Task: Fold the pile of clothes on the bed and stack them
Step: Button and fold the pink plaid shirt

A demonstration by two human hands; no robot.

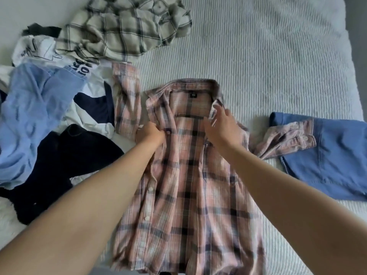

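A pink plaid shirt (190, 185) lies spread face up on the bed (268, 66), collar away from me, its front partly open. My left hand (152, 133) grips the left front edge near the chest. My right hand (220, 124) rests with relaxed fingers on the right side just below the collar. The right sleeve (284, 139) stretches out onto a folded blue garment (333, 157). The left sleeve (127, 100) runs up toward the pile of unfolded clothes (49, 116) at the left.
The pile holds a light blue shirt (31, 116), dark navy clothes (65, 165) and a white printed top (39, 50). A beige checked shirt (123, 28) lies crumpled at the back. The ribbed white bedspread stretches to the right.
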